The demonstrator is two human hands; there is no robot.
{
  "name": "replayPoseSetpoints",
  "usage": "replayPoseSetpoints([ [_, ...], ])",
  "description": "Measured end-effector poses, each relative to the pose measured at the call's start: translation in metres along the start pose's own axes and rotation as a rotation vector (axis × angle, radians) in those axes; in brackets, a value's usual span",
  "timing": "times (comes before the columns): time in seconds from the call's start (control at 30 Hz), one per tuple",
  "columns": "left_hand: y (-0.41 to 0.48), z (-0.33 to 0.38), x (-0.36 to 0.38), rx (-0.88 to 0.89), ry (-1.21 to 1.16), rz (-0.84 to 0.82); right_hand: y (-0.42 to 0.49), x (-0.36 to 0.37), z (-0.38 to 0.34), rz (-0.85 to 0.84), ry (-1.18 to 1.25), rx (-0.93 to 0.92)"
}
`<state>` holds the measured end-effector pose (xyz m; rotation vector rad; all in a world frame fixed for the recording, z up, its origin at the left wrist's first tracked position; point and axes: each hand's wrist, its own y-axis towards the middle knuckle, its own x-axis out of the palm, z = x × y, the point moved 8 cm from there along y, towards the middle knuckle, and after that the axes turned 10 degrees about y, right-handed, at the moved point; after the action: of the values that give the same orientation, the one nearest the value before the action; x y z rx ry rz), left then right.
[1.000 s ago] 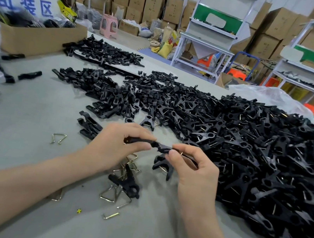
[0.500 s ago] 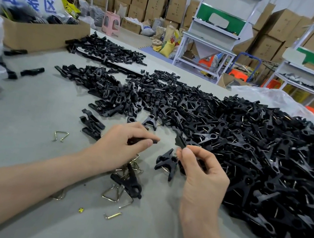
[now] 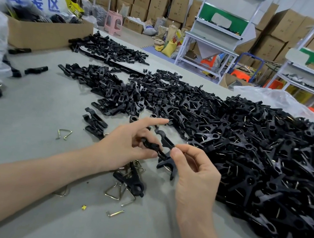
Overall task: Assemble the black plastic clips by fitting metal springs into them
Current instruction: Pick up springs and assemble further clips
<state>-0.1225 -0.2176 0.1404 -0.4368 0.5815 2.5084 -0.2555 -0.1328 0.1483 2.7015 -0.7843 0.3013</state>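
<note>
Black plastic clip halves are meeting again: left hand is gripping 1, forefinger outstretched, right hand is pinching 1 just fetched; bent-wire metal springs below them are probably coming next.

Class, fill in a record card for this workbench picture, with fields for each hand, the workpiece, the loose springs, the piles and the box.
Left hand: holds one end of the clip halves, forefinger stretched out
Right hand: thumb and forefinger pinch the other end
Loose springs: small cluster on the table below the hands
Single spring: lies alone, further left
Big pile: clips with springs fitted, on the right
Far pile: black clip pieces beyond the hands
Cardboard box: far left, holding dark goods
</note>
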Motion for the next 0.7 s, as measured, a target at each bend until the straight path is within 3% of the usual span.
replayPoseSetpoints([
  [0.47,0.0,-0.005,0.007,-0.079,-0.044,-0.1,0.007,0.003,0.002,-0.146,-0.242,0.02],
  [0.7,-0.001,-0.005,0.01,-0.084,-0.046,-0.139,0.007,-0.002,0.003,-0.094,-0.207,0.009],
])
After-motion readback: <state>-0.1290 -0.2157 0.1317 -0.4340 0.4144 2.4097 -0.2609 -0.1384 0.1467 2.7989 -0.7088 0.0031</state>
